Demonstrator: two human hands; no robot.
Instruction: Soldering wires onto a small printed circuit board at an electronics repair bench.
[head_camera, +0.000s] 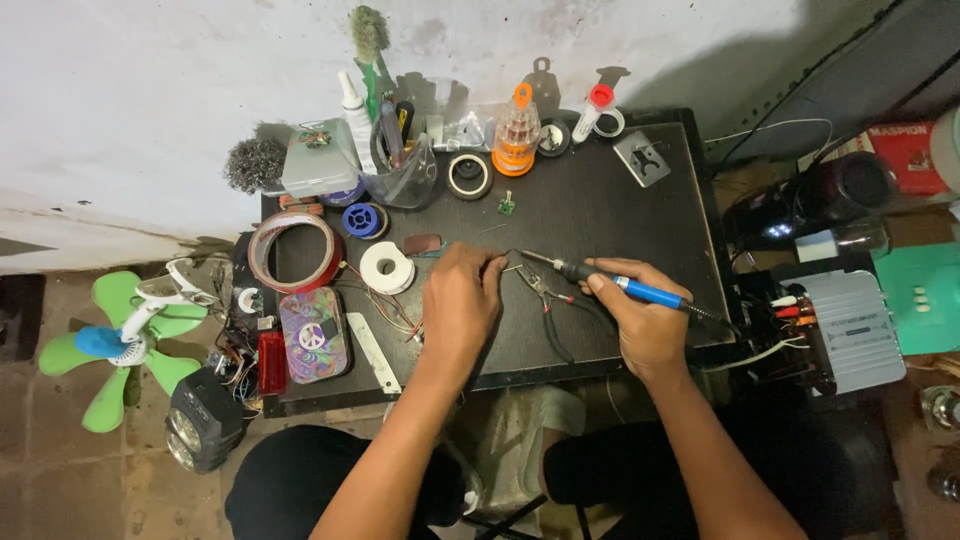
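right hand (645, 320) grips slim blue soldering iron (610, 281) | left hand (460, 300) curled, contents unseen | matte black table (600, 200)

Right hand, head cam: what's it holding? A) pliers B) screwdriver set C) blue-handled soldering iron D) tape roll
C: the right hand grips the blue-handled soldering iron, its tip pointing toward the left hand, while the pliers lie loose on the black table between the two hands.

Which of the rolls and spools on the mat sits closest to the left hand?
The white spool, just left of the left hand. The blue spool and the big clear tape roll lie farther left.
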